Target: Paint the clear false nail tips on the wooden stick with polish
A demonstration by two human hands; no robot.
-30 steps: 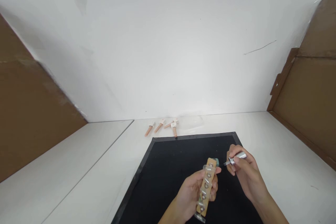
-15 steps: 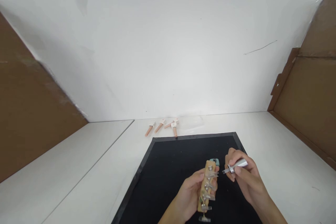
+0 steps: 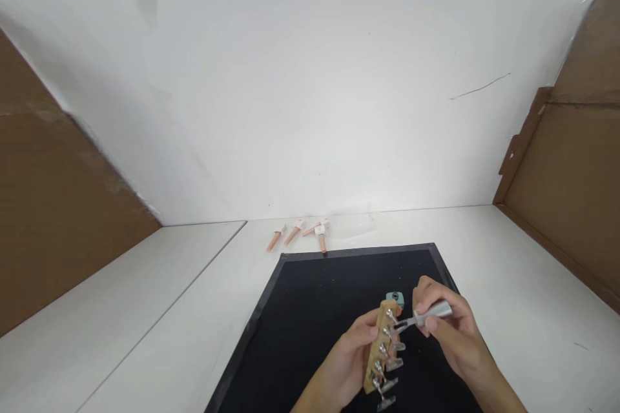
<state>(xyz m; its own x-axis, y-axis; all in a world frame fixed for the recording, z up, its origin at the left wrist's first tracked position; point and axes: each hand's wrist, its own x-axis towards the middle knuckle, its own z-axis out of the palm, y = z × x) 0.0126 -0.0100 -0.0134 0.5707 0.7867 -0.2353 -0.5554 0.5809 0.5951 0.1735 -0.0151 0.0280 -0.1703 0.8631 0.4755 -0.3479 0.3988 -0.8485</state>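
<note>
My left hand (image 3: 352,348) is wrapped round a light wooden nail tip stand (image 3: 374,361). Along the stand sit several small metal posts carrying clear nail tips (image 3: 394,363), which point to the right. A silver-handled nail polish brush (image 3: 436,314) is pinched between the fingers and thumb of my right hand (image 3: 453,322). Its bristle end lies at or very near one of the upper tips; I cannot tell whether it touches. Just beyond the stand's far end is a teal bottle (image 3: 394,298) with its dark round opening facing up. Its lower part is hidden.
A black mat (image 3: 310,310) with a grey taped edge lies under the hands. Several pink-handled bottles with pale ends (image 3: 293,233) lie behind it, beside a clear plastic piece (image 3: 353,226). Brown cardboard panels (image 3: 566,174) stand at both sides, a white wall behind.
The brush has moved slightly left, its end now at the upper nail tips instead of apart from them. The stand has turned a little in my left hand, so its posts show more clearly.
</note>
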